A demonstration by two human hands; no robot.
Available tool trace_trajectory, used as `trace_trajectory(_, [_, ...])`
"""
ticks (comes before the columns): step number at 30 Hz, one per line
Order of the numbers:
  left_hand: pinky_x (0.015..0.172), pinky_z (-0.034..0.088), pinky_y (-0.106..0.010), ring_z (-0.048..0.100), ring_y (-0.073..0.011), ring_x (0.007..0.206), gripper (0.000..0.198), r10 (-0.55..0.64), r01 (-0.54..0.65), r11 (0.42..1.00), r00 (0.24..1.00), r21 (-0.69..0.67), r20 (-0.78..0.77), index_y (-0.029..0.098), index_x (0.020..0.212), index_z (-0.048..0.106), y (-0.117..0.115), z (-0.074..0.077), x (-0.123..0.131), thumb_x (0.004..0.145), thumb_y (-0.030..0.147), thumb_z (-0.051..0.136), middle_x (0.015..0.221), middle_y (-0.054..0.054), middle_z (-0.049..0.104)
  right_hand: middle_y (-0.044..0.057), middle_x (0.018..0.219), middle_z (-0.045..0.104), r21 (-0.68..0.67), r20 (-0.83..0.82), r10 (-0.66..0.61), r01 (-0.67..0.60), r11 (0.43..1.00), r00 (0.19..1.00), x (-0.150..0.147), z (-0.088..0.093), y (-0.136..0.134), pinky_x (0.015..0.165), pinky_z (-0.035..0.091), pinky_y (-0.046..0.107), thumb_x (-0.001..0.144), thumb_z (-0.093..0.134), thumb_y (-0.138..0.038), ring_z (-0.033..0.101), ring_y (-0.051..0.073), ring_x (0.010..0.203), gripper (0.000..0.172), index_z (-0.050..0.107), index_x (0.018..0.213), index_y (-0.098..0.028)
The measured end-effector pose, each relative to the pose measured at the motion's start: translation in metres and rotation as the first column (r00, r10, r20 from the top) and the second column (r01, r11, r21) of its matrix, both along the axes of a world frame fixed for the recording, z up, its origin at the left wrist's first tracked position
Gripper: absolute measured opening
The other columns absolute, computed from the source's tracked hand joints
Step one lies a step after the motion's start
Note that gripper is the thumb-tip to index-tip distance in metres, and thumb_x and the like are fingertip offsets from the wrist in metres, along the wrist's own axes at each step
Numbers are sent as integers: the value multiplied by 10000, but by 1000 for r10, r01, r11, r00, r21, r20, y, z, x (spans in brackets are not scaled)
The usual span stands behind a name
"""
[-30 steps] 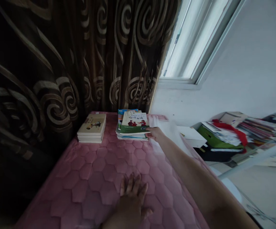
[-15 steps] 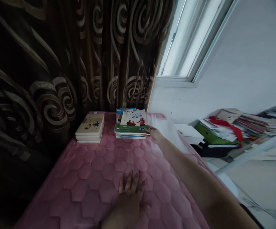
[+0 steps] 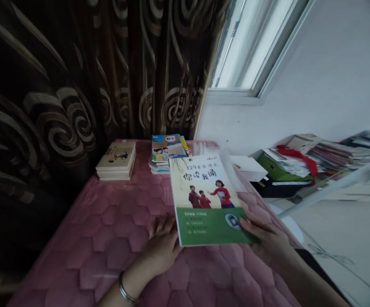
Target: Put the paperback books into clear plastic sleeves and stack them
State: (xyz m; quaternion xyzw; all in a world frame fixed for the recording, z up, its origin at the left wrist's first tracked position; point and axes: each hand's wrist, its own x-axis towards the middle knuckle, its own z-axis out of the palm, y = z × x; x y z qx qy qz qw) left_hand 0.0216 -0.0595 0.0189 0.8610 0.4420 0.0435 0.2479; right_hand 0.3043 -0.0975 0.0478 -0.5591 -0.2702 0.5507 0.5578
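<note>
My right hand (image 3: 266,236) grips a green-and-white book (image 3: 205,196) by its lower right corner, thumb on the cover. The book is held up over the table, its cover showing a person in red and two smaller figures. My left hand (image 3: 162,247), with a silver bangle (image 3: 125,291) at the wrist, lies flat and open on the pink cloth, close to the book's lower left edge. Part of its thumb side is hidden by the book. Behind them rests a stack of books (image 3: 167,147) with a blue cover on top.
A stack of cream-coloured books (image 3: 116,157) sits at the table's back left. The table has a pink hexagon-patterned cover (image 3: 114,217). Dark curtains (image 3: 123,68) hang behind. To the right are a white box (image 3: 247,166), a green container (image 3: 269,168) and piles of papers (image 3: 338,155).
My right hand has lifted the green-and-white book off the back stack and brought it nearer, uncovering the blue book. My left hand has shifted slightly left and forward on the table.
</note>
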Motion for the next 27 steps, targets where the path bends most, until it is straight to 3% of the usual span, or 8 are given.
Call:
trace_trajectory(3, [1153, 210, -511, 265, -241, 1420, 581, 37, -37, 999, 994, 0, 100, 297, 1440, 359, 6, 5, -4, 876, 158, 390, 1531, -48, 341, 23, 797, 715, -102, -62, -21, 15, 995, 998, -8, -16, -19, 405, 499, 194, 507, 883, -361, 606, 124, 525, 440, 728, 900, -237])
trace_trajectory(6, [1146, 278, -422, 310, -213, 1403, 602, 180, -176, 983, 977, -45, 116, 185, 1392, 420, 15, 6, -10, 801, 69, 396, 1517, -104, 358, 27, 834, 721, -165, -60, -43, 32, 986, 997, -17, -32, -30, 410, 514, 212, 463, 895, -347, 618, 139, 545, 435, 727, 847, -229])
trace_trajectory(10, [1158, 263, -393, 321, -210, 1397, 580, 229, -226, 973, 971, -50, 74, 128, 1404, 383, 21, 4, -13, 827, 145, 437, 1507, -131, 369, 39, 935, 727, -243, 34, -54, 60, 968, 998, -25, -44, -39, 456, 557, 276, 472, 871, -375, 666, 201, 655, 457, 717, 879, -232])
trace_trajectory(15, [1137, 257, -478, 258, -257, 1424, 560, 183, -185, 977, 983, -107, -32, 184, 1445, 342, 17, 13, -14, 901, 314, 384, 1560, -110, 264, 50, 992, 725, -262, 162, 81, -36, 964, 983, -27, -45, -42, 515, 586, 327, 555, 807, -449, 680, 232, 717, 537, 692, 1034, -236])
trace_trajectory(20, [1143, 229, -480, 194, -292, 1442, 758, 169, -177, 974, 983, -144, -66, 178, 1475, 289, 16, 17, -13, 807, 424, 548, 1583, -108, 182, 35, 1023, 720, -242, 318, 145, -68, 968, 937, -25, -51, -41, 563, 585, 319, 681, 687, -507, 683, 236, 767, 457, 675, 1061, -253])
trace_trajectory(23, [1143, 227, -476, 202, -290, 1440, 795, 187, -195, 969, 980, -152, -64, 194, 1480, 277, 17, 15, -13, 774, 388, 586, 1584, -92, 187, 35, 936, 729, -222, 498, 255, -162, 961, 829, -16, -55, -38, 571, 562, 316, 719, 633, -509, 679, 240, 756, 427, 675, 1063, -259])
trace_trajectory(27, [1141, 231, -480, 210, -288, 1437, 797, 200, -203, 968, 979, -145, -41, 193, 1467, 304, 20, 11, -14, 753, 381, 604, 1579, -94, 204, 26, 753, 708, -212, 746, 359, -310, 927, 561, 3, -49, -20, 585, 498, 291, 780, 559, -506, 640, 197, 649, 370, 692, 974, -220])
